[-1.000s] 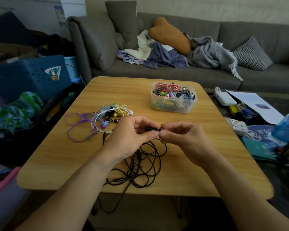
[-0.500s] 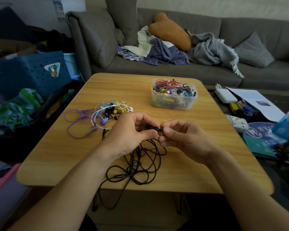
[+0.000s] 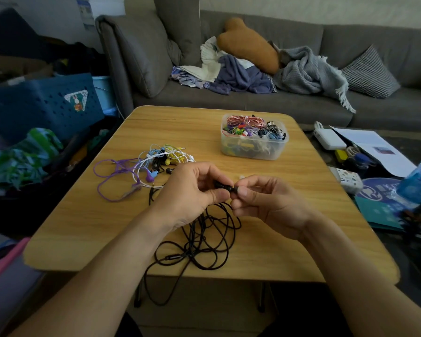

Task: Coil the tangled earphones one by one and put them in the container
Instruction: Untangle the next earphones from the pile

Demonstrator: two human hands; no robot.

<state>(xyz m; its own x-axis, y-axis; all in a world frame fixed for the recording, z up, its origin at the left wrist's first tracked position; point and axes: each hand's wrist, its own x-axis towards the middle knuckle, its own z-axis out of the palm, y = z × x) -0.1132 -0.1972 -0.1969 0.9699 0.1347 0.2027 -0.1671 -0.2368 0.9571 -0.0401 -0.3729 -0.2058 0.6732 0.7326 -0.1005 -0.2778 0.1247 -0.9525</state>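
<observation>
In the head view, the black earphones [image 3: 204, 239] were held at their top end between both hands over the near middle of the wooden table [image 3: 314, 215]. The left hand [image 3: 192, 190] was curled, its thumb and fingers pinching the small dark earbud end from the left. The right hand [image 3: 267, 203] was clamped on the same piece from the right, fingertips [image 3: 241, 190] meeting the left thumb, so the held piece lay with its long axis running left to right between the two hands.

The cord hung straight down from that pinch in loose, crossing loops. The loops were spread on the table just below and between the wrists, and one strand trailed over the near edge. Both hands were equally near the slack, which lay toward the person.

The clear plastic container [image 3: 253, 152], already piled with coiled earphones, stood beyond the hands and slightly right, nearer the right hand. The remaining tangled pile [image 3: 156, 164] of purple, white, yellow and blue earphones lay beyond the left hand, to its left.

Coiling of the black pair was judged not yet begun.
</observation>
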